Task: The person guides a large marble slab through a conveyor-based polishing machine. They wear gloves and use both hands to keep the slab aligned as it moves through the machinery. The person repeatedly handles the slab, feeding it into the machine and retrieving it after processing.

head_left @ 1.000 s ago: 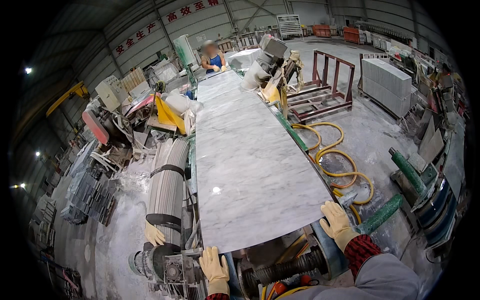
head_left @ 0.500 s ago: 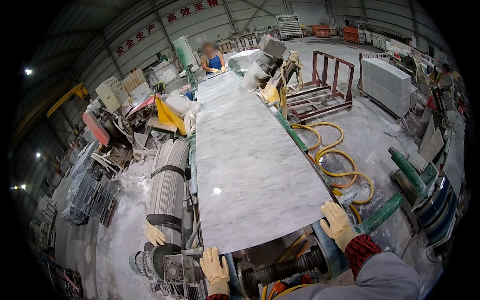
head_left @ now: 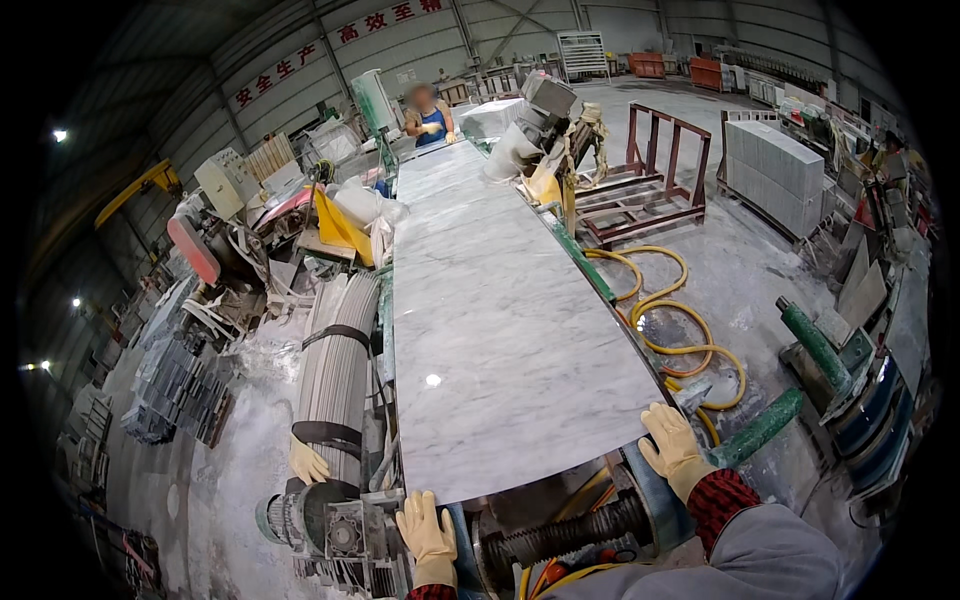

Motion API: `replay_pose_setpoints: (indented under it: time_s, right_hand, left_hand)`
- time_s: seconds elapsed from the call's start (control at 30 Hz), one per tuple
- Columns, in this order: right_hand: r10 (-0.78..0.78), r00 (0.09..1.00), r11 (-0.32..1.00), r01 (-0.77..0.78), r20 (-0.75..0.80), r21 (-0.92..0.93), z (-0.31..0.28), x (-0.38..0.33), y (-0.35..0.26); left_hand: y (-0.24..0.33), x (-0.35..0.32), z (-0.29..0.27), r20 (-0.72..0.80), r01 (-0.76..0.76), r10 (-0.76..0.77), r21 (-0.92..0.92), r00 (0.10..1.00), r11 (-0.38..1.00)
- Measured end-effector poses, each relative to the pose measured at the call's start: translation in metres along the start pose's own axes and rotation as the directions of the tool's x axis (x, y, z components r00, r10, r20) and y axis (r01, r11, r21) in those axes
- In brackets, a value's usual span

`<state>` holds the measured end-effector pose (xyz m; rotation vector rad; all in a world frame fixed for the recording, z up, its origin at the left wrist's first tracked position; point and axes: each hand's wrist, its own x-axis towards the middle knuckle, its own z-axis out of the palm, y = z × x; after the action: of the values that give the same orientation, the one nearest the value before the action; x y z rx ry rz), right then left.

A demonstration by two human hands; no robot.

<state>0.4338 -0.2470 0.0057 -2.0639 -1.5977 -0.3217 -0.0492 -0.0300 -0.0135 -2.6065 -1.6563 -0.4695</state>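
A long polished slab of white marble with grey veins [head_left: 500,330] lies flat along the machine bed, its near edge in front of me. My left hand [head_left: 427,540], in a cream rubber glove, rests at the slab's near left corner with fingers stretched out. At the near right corner my right hand [head_left: 677,452], gloved alike, lies with its fingers spread at the slab's edge. Neither hand is wrapped round anything. Under the near edge sits a dark ribbed roller shaft [head_left: 565,533]. Another cream glove [head_left: 308,462] shows beside the motor on the left.
A person in a blue apron [head_left: 432,125] stands at the slab's far end. On the left are a strapped bundle of pale strips [head_left: 338,370] and a motor [head_left: 290,520]. Yellow hose [head_left: 700,325] loops over the floor at right, near a dark red metal rack [head_left: 645,180].
The person at the far end has straightened and raised one hand off the slab. My hands stay at the near corners, and the view has shifted slightly.
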Motion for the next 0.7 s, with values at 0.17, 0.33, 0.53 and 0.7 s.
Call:
replay_pose_setpoints:
  time_s: [0.17,0.33,0.53,0.7]
  right_hand:
    - [0.001,1.000,1.000,-0.002,0.022,0.011,-0.001,-0.002,0.002]
    - [0.007,1.000,1.000,-0.008,0.022,0.030,-0.002,-0.003,0.001]
    - [-0.020,1.000,1.000,0.020,0.003,-0.001,-0.004,-0.004,-0.001]
    - [-0.004,1.000,1.000,0.004,0.008,0.002,0.002,-0.011,0.003]
  left_hand:
    - [0.001,-0.002,-0.002,0.013,0.010,-0.010,-0.009,1.000,1.000]
    - [0.005,-0.003,-0.010,0.037,0.019,-0.019,0.001,0.999,1.000]
    - [0.003,-0.006,-0.008,0.016,0.008,-0.008,0.016,1.000,1.000]
    - [0.006,-0.006,-0.011,0.020,0.012,-0.012,0.010,1.000,1.000]
